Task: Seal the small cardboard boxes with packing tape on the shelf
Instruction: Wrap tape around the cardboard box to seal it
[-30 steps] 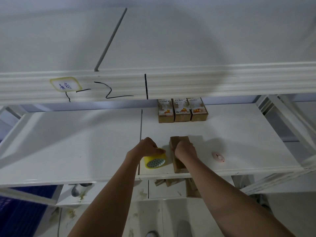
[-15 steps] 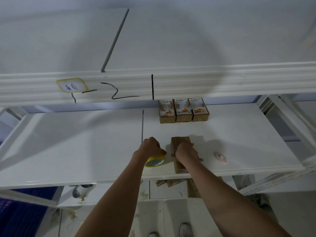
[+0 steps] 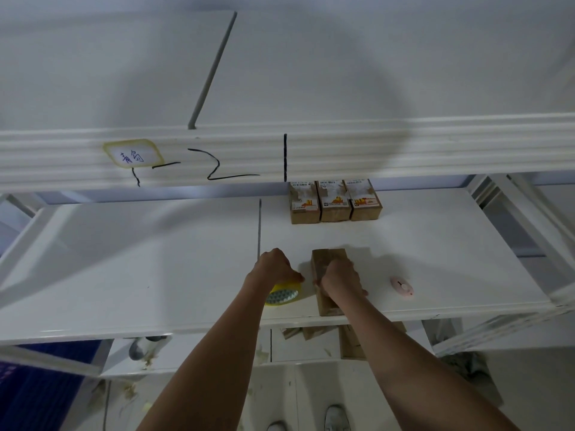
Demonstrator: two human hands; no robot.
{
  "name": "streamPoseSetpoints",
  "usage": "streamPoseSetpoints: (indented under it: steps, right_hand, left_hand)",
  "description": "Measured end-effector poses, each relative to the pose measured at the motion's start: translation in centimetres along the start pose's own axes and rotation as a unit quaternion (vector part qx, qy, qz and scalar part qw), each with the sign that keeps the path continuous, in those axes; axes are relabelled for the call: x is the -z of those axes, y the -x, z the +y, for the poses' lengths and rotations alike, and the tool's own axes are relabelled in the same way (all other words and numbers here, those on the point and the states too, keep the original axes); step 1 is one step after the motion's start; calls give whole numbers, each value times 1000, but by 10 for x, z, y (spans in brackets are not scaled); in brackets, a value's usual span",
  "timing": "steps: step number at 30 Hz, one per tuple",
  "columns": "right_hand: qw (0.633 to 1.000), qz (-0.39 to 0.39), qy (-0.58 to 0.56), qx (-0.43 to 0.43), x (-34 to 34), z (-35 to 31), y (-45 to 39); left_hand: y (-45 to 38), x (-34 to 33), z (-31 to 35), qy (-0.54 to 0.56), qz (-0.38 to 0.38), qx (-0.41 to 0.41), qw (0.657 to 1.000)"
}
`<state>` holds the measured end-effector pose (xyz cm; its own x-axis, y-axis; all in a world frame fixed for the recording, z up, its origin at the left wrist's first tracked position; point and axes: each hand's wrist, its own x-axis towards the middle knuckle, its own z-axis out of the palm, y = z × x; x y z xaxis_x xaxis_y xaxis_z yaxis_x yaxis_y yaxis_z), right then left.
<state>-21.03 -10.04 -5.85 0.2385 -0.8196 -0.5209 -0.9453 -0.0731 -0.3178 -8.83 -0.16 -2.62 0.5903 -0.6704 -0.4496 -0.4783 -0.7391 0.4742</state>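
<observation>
At the bottom edge, the tips of two shoes (image 3: 334,418) stand on a littered floor, and both bare forearms reach up and forward from there to the white shelf (image 3: 124,275). Below that shelf, a lower board holds a few brown boxes (image 3: 351,343) partly hidden by the right arm, and a grey roundish object (image 3: 140,348) lies further left; what it is cannot be told. On the shelf, near its front edge, the left hand (image 3: 275,267) curls over the top of a yellow tape roll (image 3: 283,295), gripping it, with the roll standing on edge and its patterned core facing the camera. Just right of the roll, apart from it by a narrow gap, a small brown box (image 3: 326,262) lies lengthwise, its near end at the shelf's front edge. The right hand (image 3: 339,276) lies on top of the box with fingers curled down over it, holding it in place. To the right, well apart from the box, sits a small pink oval object (image 3: 402,286). At the back of the shelf three labelled boxes (image 3: 334,202) stand side by side, touching. Above them runs the ribbed front rail (image 3: 404,150) of the upper shelf, bearing a yellow-edged label (image 3: 132,154) and black marker strokes.
</observation>
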Motion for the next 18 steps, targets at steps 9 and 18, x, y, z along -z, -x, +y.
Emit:
streamPoseSetpoints:
  steps: [9,18]
  right_hand:
    - [1000,-2,2,5,1,0,1]
    - [999,23,14,27,-4,3,1]
  left_hand:
    - [3,1,-12,-90,36,23,995]
    - [-1,-7,-9,-107,42,33,993]
